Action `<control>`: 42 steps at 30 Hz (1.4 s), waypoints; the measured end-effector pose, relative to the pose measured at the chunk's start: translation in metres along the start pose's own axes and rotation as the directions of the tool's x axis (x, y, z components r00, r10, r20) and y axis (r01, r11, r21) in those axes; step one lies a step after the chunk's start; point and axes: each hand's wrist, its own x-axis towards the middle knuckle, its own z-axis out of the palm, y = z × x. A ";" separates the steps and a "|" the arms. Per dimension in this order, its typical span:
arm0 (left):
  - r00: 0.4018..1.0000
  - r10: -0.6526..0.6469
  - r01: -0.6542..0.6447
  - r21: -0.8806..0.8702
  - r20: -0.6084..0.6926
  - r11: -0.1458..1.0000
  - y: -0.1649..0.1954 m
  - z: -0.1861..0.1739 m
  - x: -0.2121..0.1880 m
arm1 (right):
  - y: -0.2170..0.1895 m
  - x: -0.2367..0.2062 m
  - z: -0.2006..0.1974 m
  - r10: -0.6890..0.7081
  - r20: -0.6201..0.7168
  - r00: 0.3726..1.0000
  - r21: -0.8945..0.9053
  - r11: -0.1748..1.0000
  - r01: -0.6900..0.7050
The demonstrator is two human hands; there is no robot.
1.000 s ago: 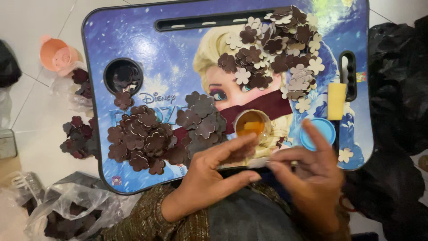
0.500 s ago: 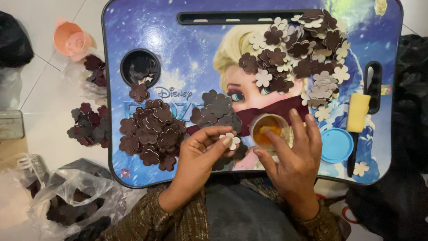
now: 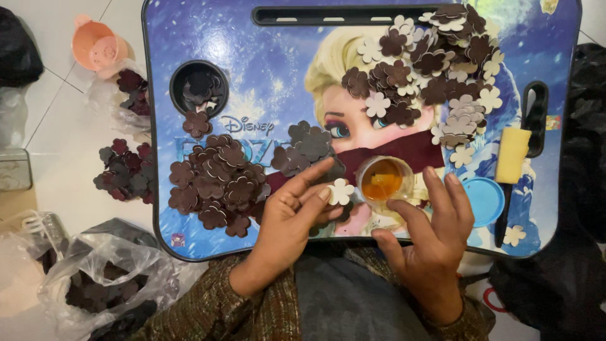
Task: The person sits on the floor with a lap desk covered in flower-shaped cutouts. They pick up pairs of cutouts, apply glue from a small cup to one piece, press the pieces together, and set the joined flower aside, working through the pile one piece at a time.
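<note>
Floor tiles are surrounding a blue lap tray (image 3: pixel 189 38). Left hand (image 3: pixel 287 218) is pinching one pale flower (image 3: pixel 341 191) beside the glue cup (image 3: pixel 383 179); right hand (image 3: pixel 429 243) is resting open. Brown piles (image 3: pixel 218 186) beyond the left hand look done; mixed flowers (image 3: pixel 435 69) beyond the right seem left.

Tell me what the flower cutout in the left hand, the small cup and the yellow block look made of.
Flower cutout: likely craft foam or felt; matte, flat, cleanly cut petals, held in the left hand. Cup: clear glossy plastic, probably; amber liquid shows through the wall. Yellow block: looks like sponge; dull, soft-edged surface.
</note>
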 end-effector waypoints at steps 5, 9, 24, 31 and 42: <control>0.999 0.016 -0.016 0.007 0.042 1.000 -0.002 0.004 -0.004 | -0.001 -0.002 0.002 0.004 0.018 1.000 0.035 0.999 -0.005; 0.999 0.019 -0.019 0.021 0.035 1.000 -0.002 0.006 -0.006 | -0.005 -0.002 -0.004 0.030 0.037 0.999 0.205 0.978 -0.037; 0.994 0.017 -0.020 0.020 0.111 1.000 0.005 0.011 -0.018 | -0.033 0.004 0.003 -0.106 -0.035 0.994 0.132 0.985 0.109; 0.994 0.002 -0.002 -0.001 0.105 1.000 0.002 0.008 -0.019 | -0.030 0.001 0.012 -0.159 -0.046 0.986 0.073 0.984 0.162; 0.993 -0.015 0.015 0.008 0.114 1.000 0.000 0.004 -0.018 | -0.026 -0.002 0.012 -0.080 -0.072 0.994 0.166 0.982 0.091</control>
